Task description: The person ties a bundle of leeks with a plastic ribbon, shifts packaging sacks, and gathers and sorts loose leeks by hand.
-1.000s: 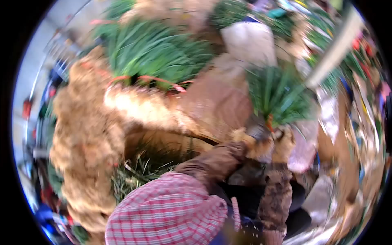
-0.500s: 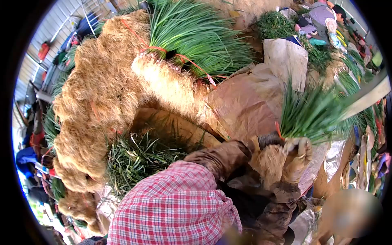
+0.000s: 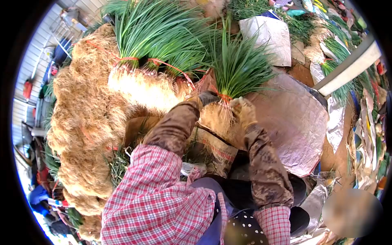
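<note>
Green bundle [image 3: 241, 73] at 1 o'clock, left hand [image 3: 208, 97] gripping its neck, right hand [image 3: 245, 111] curled at 4 o'clock of the red tie [image 3: 225, 98], hold unclear; best steadied snugly there, roots [image 3: 216, 118] even.

Left hand [image 3: 207, 97], center: fingers largely hidden behind stalks of leafy bundle [image 3: 239, 69]. Right hand [image 3: 245, 112], center: fingertip contact unclear. Printed sack [image 3: 216, 151], below center: lettering too small to read, lower part hidden. Loose cut leaves [image 3: 118, 165], lower left: partly covered by plaid sleeve [image 3: 151, 196]. Dotted cloth [image 3: 247, 224]: cut off by bottom edge. Round patch [image 3: 352, 213], lower right: blurred, contents indistinct. Tall leaves [image 3: 143, 24], upper left: tips cropped at top edge.
</note>
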`<state>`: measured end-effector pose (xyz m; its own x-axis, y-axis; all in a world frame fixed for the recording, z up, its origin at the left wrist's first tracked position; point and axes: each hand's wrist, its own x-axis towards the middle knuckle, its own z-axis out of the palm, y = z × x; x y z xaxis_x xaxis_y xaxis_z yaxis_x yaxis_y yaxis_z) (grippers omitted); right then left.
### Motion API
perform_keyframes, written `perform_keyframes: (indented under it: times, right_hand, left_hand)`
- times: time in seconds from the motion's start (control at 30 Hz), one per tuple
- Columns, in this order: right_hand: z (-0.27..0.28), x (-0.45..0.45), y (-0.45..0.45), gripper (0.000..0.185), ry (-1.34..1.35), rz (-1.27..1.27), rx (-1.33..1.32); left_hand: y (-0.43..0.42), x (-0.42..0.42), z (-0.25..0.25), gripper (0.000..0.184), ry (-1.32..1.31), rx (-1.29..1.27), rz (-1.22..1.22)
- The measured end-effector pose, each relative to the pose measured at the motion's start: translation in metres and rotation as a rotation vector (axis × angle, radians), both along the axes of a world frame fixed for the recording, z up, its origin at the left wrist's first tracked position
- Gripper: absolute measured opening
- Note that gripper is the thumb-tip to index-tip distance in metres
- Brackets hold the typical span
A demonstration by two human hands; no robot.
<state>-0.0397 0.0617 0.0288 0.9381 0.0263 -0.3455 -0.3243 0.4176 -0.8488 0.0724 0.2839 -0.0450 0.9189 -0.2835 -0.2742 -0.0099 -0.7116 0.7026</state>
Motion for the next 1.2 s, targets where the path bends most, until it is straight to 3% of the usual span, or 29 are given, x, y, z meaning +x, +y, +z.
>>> perform_keyframes:
  times: [0.1,0.17,0.23,0.27,0.3,0.33,0.37,0.53,0.7,0.73,0.8,0.9,0.97,1.07,1.13,1.2]
  right_hand:
    - [-0.014,-0.009,0.009,0.021,0.001,-0.029,0.110]
    - [-0.010,0.005,0.007,0.021,-0.044,-0.063,0.117]
    - [-0.006,0.017,0.007,0.021,-0.101,-0.079,0.090]
    - [0.000,0.021,0.009,0.021,-0.142,-0.099,0.083]
    - [0.006,0.024,0.012,0.022,-0.181,-0.116,0.077]
    - [0.010,0.030,0.016,0.024,-0.231,-0.119,0.138]
    - [0.013,0.033,0.018,0.025,-0.221,-0.086,0.117]
    - [0.003,0.034,0.035,0.031,-0.178,0.037,0.114]
    - [0.019,0.015,0.040,0.033,-0.028,0.101,-0.042]
    - [0.018,0.007,0.037,0.033,-0.057,0.072,0.003]
    - [0.024,-0.006,0.029,0.033,-0.048,0.040,-0.021]
    - [0.024,-0.015,0.022,0.033,-0.063,0.016,-0.038]
    - [0.025,-0.024,0.021,0.033,-0.083,0.018,-0.040]
    - [0.041,-0.036,0.015,0.031,-0.049,0.013,-0.025]
    - [0.043,-0.043,0.014,0.031,-0.098,-0.003,-0.008]
    - [0.049,-0.053,0.012,0.031,-0.102,-0.022,0.007]
  left_hand:
    - [0.008,-0.002,0.010,0.042,0.218,0.004,-0.058]
    - [0.005,0.012,-0.001,0.046,0.076,0.415,-0.082]
    - [-0.041,-0.028,0.122,0.056,0.208,0.478,0.017]
    - [-0.047,-0.029,0.092,0.061,0.118,0.430,0.084]
    - [-0.045,-0.013,-0.001,0.063,0.053,0.399,0.016]
    - [-0.067,-0.047,0.061,0.061,0.052,0.378,0.106]
    - [-0.080,-0.051,0.079,0.048,0.029,0.451,0.121]
    - [-0.075,-0.024,-0.026,0.049,0.011,0.466,0.324]
    - [-0.063,-0.029,-0.048,0.052,-0.033,0.433,0.426]
    - [-0.065,-0.035,-0.028,0.056,0.034,0.438,0.349]
    - [-0.065,-0.027,-0.050,0.058,0.068,0.433,0.287]
    - [-0.043,0.010,-0.126,0.094,0.261,0.395,0.168]
    - [-0.074,-0.038,-0.018,0.072,0.111,0.466,0.255]
    - [-0.079,-0.050,-0.009,0.075,-0.110,0.460,0.319]
    - [-0.077,-0.046,0.026,0.078,0.054,0.296,0.349]
    - [-0.075,-0.043,0.006,0.083,-0.022,0.186,0.421]
